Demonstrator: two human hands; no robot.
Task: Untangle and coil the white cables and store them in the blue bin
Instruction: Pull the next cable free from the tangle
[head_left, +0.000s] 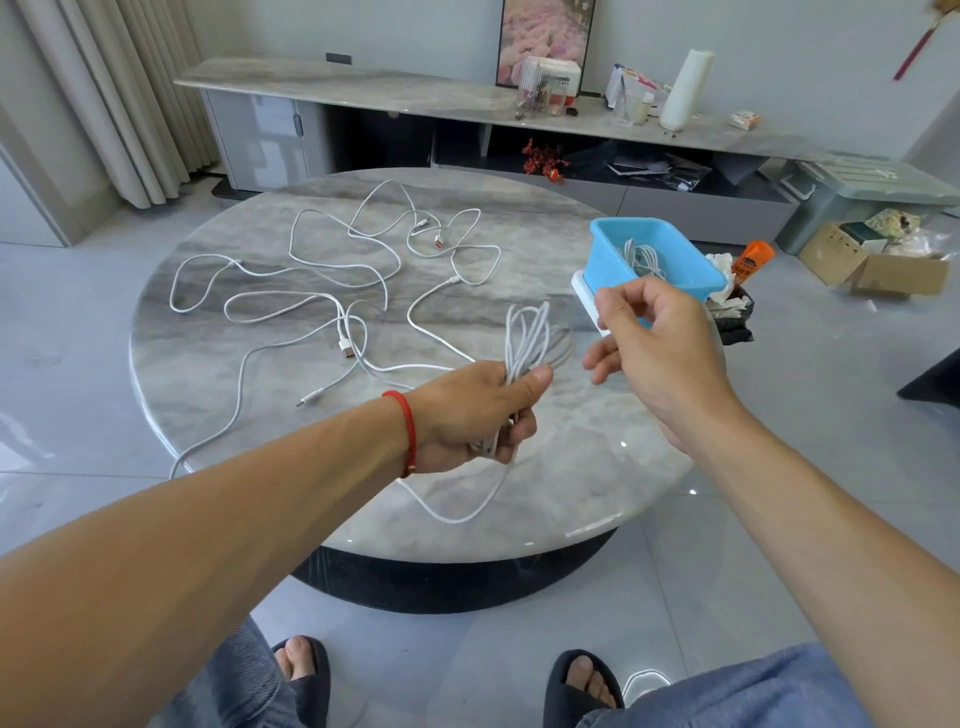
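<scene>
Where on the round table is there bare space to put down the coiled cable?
Bare marble lies along the near edge of the round table, right of the left hand gripping the coiled cable, below the blue bin. The loose white cables crowd the left and far middle.

Hands: two, a left hand (467, 410) lower centre and a right hand (657, 353) right of centre. Blue bin (613, 254): one, right of centre. Coiled cable in the bin (644, 260): one. Cable bundle (530, 338) in the left hand: one. Loose white cables (322, 265) tangled at centre left: count undeterminable. Round table (571, 467): one.
</scene>
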